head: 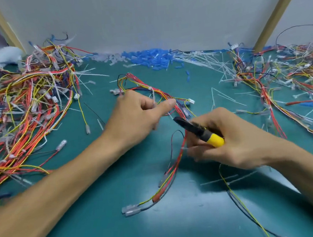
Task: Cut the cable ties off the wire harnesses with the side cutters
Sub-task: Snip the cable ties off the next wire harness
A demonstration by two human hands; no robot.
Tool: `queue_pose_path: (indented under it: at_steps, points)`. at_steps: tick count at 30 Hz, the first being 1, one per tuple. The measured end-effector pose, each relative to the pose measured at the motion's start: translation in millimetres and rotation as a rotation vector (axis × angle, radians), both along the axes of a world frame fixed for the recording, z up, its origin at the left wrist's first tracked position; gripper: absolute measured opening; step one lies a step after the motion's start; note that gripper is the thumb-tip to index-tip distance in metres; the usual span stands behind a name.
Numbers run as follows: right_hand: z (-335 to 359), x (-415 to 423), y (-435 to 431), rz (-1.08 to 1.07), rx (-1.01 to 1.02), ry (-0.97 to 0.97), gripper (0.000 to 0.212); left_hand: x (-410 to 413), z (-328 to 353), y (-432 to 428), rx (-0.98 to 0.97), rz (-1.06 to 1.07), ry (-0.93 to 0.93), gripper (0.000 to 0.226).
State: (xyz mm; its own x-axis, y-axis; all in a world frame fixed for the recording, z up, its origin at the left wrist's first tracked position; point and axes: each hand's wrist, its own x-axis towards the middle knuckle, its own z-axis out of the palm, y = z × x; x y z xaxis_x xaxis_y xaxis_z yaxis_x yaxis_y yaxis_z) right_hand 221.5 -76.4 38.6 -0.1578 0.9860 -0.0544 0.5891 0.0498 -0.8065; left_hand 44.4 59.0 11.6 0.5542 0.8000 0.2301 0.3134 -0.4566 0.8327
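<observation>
One wire harness (175, 169) of red, yellow and black wires lies across the middle of the green mat. My left hand (137, 116) pinches its upper part, thumb stretched toward the bundle near a white cable tie (153, 96). My right hand (227, 141) grips the side cutters (199, 130), which have yellow and black handles. Their dark jaws point up and left, right beside the red wires just below my left thumb. Whether the jaws touch a tie is unclear.
A big tangle of harnesses (27, 112) fills the left side and another pile (288, 79) the right. Cut white ties (203, 59) and blue sleeves (147, 58) lie along the back wall. Loose tie scraps (226, 180) lie near my right wrist.
</observation>
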Motion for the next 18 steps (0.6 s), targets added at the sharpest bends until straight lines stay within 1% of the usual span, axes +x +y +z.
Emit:
queue_pose_path:
  at_steps: [1, 2, 4, 6, 8, 9, 11, 13, 15, 18]
  points:
    - [0, -3, -1, -0.01, 0.015, 0.06, 0.044, -1, 0, -2, -0.024, -0.043, 0.032, 0.06]
    - [0, -5, -1, -0.038, 0.045, 0.143, 0.043, -1, 0, -4, -0.102, -0.13, 0.031, 0.059]
    - [1, -6, 0, -0.121, 0.123, 0.314, 0.04, -2, 3, -9, -0.336, -0.343, -0.017, 0.056]
    - [2, -6, 2, -0.201, 0.168, 0.461, 0.038, -1, 5, -11, -0.559, -0.486, -0.072, 0.055]
    - [2, -2, 4, -0.258, 0.184, 0.536, 0.037, -2, 7, -9, -0.709, -0.569, -0.13, 0.052]
    - [1, 0, 5, -0.276, 0.186, 0.54, 0.037, -1, 8, -9, -0.735, -0.588, -0.147, 0.049]
    - [0, 0, 6, -0.297, 0.193, 0.529, 0.037, -1, 8, -9, -0.727, -0.611, -0.149, 0.044]
    - [-1, 0, 7, -0.304, 0.186, 0.567, 0.037, 1, 6, -13, -0.639, -0.593, -0.116, 0.034]
    - [0, 0, 7, -0.293, 0.142, 0.666, 0.036, 2, 3, -17, -0.518, -0.527, -0.116, 0.022]
    - [5, 4, 7, -0.232, 0.025, 0.821, 0.034, 2, -1, -20, -0.428, -0.513, -0.193, 0.019]
